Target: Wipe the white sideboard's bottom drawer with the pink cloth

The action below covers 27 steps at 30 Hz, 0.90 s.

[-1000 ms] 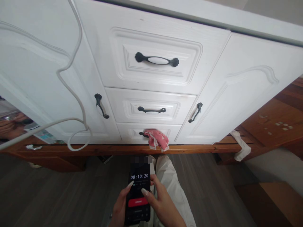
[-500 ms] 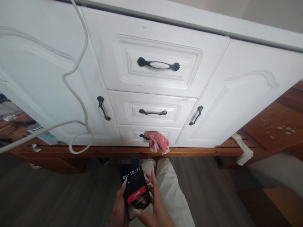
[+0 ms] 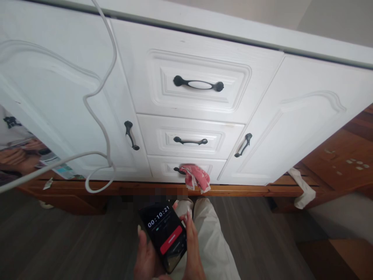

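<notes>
A black smartphone (image 3: 163,238) with a lit screen showing "00:10:21" and a red button is held low in front of my body. My left hand (image 3: 145,254) supports it from the left side and below, thumb raised beside the edge. Along the right edge lies my right hand (image 3: 192,249), its fingers against the phone. Parts of both hands are hidden behind the phone. Just beyond, a pink patterned cloth (image 3: 196,178) hangs on the lowest drawer's handle.
A white cabinet (image 3: 262,77) with dark handles stands ahead on a wooden ledge (image 3: 233,190). A white cable (image 3: 112,70) hangs across its left side. A white cloth (image 3: 303,190) drapes over the right ledge. Another person's hand (image 3: 14,155) shows at the left. A cardboard-coloured box (image 3: 346,256) sits lower right.
The phone has tilted and shifted slightly left. My left thumb has come off the screen to its side, and my right thumb has moved away from the screen's bottom. The view has shifted slightly.
</notes>
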{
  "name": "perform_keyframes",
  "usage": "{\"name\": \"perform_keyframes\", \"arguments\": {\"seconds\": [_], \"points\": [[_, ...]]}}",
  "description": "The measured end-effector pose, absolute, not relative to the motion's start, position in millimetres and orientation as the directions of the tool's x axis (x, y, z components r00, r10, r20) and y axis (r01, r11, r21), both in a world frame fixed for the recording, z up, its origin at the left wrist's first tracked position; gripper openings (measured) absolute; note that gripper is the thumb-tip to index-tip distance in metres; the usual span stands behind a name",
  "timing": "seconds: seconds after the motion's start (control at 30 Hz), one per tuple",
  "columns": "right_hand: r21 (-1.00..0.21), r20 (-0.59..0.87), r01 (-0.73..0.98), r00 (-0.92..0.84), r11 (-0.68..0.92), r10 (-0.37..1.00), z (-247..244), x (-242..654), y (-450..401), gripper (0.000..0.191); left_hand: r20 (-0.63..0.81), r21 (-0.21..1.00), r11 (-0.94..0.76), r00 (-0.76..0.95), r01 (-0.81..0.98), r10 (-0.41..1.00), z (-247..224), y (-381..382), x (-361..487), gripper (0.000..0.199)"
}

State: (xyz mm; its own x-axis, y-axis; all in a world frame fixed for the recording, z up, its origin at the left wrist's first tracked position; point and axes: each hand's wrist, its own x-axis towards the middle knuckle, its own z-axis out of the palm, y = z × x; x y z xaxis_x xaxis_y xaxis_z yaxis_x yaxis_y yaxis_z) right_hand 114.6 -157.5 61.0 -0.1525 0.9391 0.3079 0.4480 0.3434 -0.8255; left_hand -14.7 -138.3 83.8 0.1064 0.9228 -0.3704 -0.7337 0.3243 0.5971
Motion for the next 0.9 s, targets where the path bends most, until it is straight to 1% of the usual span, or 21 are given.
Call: {"name": "perform_keyframes", "arguments": {"seconds": [0.07,0.13,0.2,0.3,0.33,0.43,0.53,0.6,0.8,0.9], "points": [[-0.808,0.340,0.466,-0.133,0.361,0.931,64.5,113.8,-159.0,0.151,-0.372,0.525,0.343,0.152,-0.779,0.916,88.7,-136.9,-14.8,0.073],[-0.796,0.371,0.475,-0.108,0.376,0.922,66.2,112.7,-160.4,0.141,-0.382,0.493,0.358,0.172,-0.793,0.908,90.1,-138.4,-15.2,0.074],[-0.784,0.409,0.473,-0.095,0.402,0.908,67.1,112.2,-161.2,0.131,-0.388,0.508,0.349,0.152,-0.787,0.909,88.7,-141.3,-15.5,0.075],[-0.764,0.449,0.477,-0.092,0.435,0.889,68.1,112.4,-161.3,0.124,-0.381,0.527,0.332,0.132,-0.782,0.915,84.1,-144.6,-16.3,0.070],[-0.762,0.452,0.476,-0.093,0.438,0.887,68.4,112.6,-161.2,0.124,-0.369,0.526,0.329,0.138,-0.784,0.919,82.6,-145.1,-16.8,0.069],[-0.767,0.449,0.463,-0.107,0.444,0.887,69.1,112.9,-161.5,0.128,-0.321,0.493,0.333,0.188,-0.804,0.928,80.0,-145.2,-18.6,0.076],[-0.758,0.459,0.458,-0.130,0.464,0.879,69.4,112.4,-162.6,0.131,-0.316,0.447,0.366,0.239,-0.816,0.918,80.6,-144.7,-20.3,0.078],[-0.755,0.463,0.459,-0.133,0.469,0.876,69.7,111.9,-163.3,0.130,-0.311,0.425,0.382,0.264,-0.821,0.913,81.7,-144.6,-20.8,0.076],[-0.742,0.484,0.460,-0.135,0.487,0.865,73.9,113.0,-162.5,0.131,-0.213,0.386,0.331,0.266,-0.861,0.940,84.8,-145.2,-18.1,0.078],[-0.727,0.492,0.472,-0.150,0.500,0.857,76.5,115.4,-160.5,0.133,-0.186,0.413,0.297,0.239,-0.861,0.953,89.1,-145.4,-15.9,0.080]]}}
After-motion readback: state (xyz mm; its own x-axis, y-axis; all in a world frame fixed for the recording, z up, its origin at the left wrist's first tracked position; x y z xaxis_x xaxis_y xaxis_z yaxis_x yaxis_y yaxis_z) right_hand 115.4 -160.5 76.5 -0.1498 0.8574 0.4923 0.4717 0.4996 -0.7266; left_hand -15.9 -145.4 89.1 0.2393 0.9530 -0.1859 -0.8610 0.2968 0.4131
